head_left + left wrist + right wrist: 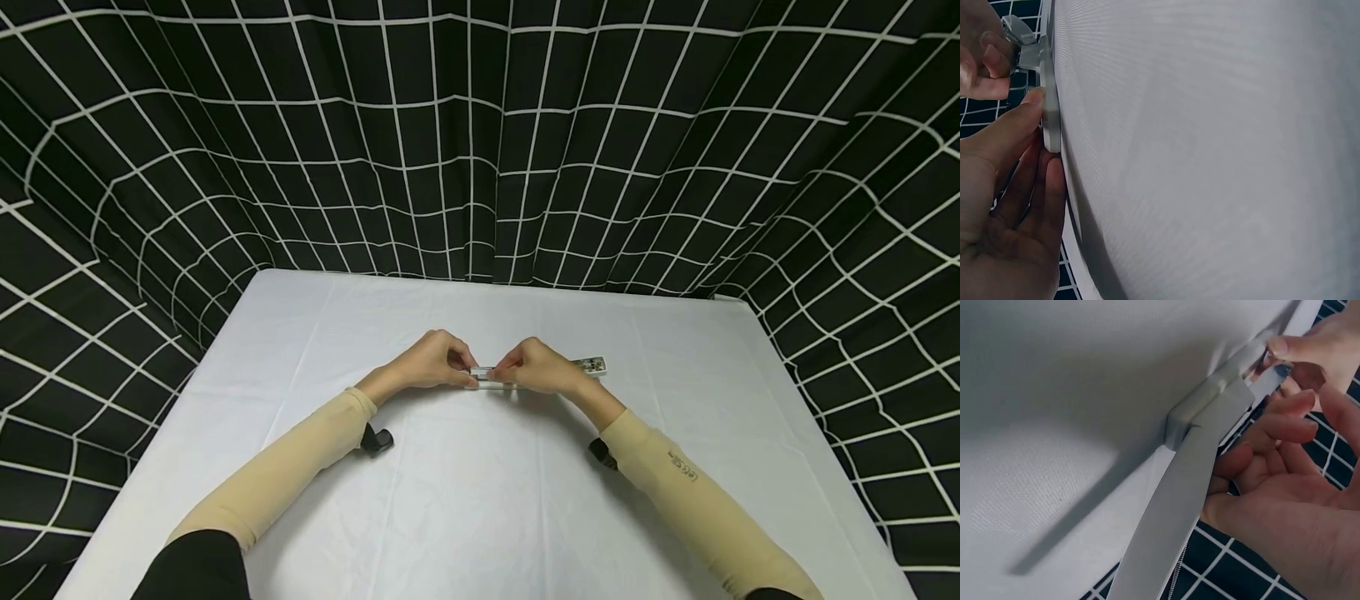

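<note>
Both hands meet over a long, slim white hinged device (495,386) at the middle of the table. My left hand (431,362) pinches its left end; in the left wrist view the thumb presses on the white body (1051,119) and the other fingers lie beside it. My right hand (543,367) holds it farther right, fingers curled in behind a flat light-grey arm (1166,512). That arm slants up off the boxy body (1204,403) and has a ribbed edge. Its patterned far end (592,365) shows beyond the right hand. The fingers hide much of the middle.
A white cloth covers the table (465,483). Dark curtains with a white grid (480,150) hang behind and at both sides. Black wrist mounts (377,440) sit under the beige sleeves (300,458).
</note>
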{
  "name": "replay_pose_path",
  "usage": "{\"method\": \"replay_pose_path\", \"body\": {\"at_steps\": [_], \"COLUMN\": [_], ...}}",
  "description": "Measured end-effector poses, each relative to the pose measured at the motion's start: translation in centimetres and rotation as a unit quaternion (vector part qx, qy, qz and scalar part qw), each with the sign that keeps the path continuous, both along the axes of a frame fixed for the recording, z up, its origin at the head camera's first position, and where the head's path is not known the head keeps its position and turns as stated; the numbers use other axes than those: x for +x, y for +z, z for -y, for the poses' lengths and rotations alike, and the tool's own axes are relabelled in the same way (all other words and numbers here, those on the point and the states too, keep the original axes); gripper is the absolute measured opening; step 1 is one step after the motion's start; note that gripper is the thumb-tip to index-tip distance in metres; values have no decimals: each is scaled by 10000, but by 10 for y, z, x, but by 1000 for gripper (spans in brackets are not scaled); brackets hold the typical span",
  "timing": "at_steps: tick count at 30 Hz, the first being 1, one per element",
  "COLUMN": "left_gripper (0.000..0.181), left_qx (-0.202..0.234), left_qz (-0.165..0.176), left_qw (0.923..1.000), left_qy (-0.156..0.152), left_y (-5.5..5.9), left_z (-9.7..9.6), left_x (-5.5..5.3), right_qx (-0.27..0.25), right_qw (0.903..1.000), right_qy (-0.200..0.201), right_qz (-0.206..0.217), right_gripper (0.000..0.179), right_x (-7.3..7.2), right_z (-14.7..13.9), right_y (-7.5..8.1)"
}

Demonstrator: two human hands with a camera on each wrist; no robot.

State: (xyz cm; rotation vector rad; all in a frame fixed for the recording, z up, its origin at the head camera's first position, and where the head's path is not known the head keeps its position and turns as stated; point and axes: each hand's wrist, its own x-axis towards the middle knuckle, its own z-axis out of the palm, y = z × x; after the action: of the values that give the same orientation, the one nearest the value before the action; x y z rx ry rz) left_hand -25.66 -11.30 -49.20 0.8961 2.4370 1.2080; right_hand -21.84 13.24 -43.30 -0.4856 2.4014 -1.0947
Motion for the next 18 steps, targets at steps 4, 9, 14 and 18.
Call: {"method": "replay_pose_path", "body": {"at_steps": [4, 9, 14, 18], "left_gripper": [15, 14, 14, 13], "left_qx": [19, -13, -24, 23], "left_qz": [31, -30, -30, 7], "left_qw": [10000, 10000, 10000, 10000], "left_qy": [-9, -2, 9, -26], "left_y": [0, 0, 1, 1], "left_z": [1, 2, 1, 0], "left_x": [0, -1, -1, 0], "right_qx": [52, -14, -240, -352], "right_qw": [9994, 9994, 9992, 9984], "right_qy": [-81, -178, -294, -420], "right_qz": [326, 312, 134, -110], "right_gripper": [35, 34, 32, 28], "right_x": [-1, 0, 1, 2], "right_z": [0, 0, 0, 4], "right_y": [4, 5, -1, -8]}}
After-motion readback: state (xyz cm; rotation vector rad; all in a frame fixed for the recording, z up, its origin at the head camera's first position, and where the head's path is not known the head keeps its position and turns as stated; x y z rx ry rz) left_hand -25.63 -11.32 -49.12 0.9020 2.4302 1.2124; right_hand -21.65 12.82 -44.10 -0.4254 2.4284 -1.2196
